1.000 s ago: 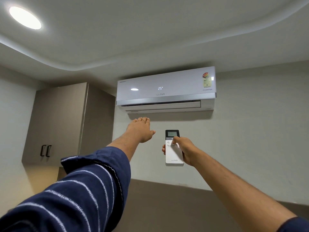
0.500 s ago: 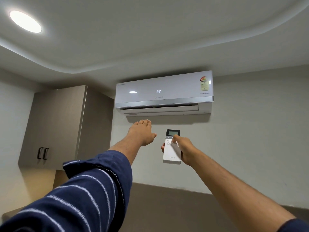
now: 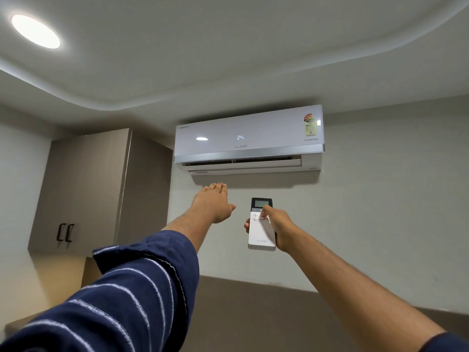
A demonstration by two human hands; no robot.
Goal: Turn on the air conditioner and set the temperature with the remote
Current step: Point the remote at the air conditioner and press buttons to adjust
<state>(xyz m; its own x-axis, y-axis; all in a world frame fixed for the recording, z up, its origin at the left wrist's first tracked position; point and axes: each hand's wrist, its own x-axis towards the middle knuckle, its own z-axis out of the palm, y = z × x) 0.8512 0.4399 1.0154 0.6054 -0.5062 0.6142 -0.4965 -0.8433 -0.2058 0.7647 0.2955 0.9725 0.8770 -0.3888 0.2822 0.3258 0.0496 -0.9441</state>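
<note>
A white wall-mounted air conditioner (image 3: 248, 139) hangs high on the wall, its front panel lit with the number 24 and its bottom flap open. My right hand (image 3: 278, 226) grips a white remote (image 3: 261, 233) with a dark screen at its top, held upright and aimed at the unit; my thumb rests on the buttons just under the screen. My left hand (image 3: 214, 203) is stretched out flat, fingers together, palm down, just below the unit's outlet and holding nothing.
A brown wall cupboard (image 3: 83, 189) with two dark handles hangs to the left of the unit. A round ceiling light (image 3: 35, 31) glows at the top left. A brown panel (image 3: 253, 316) covers the lower wall.
The number on the unit's panel has gone from 25 to 24. Both hands have stayed in nearly the same pose while the view shifted slightly.
</note>
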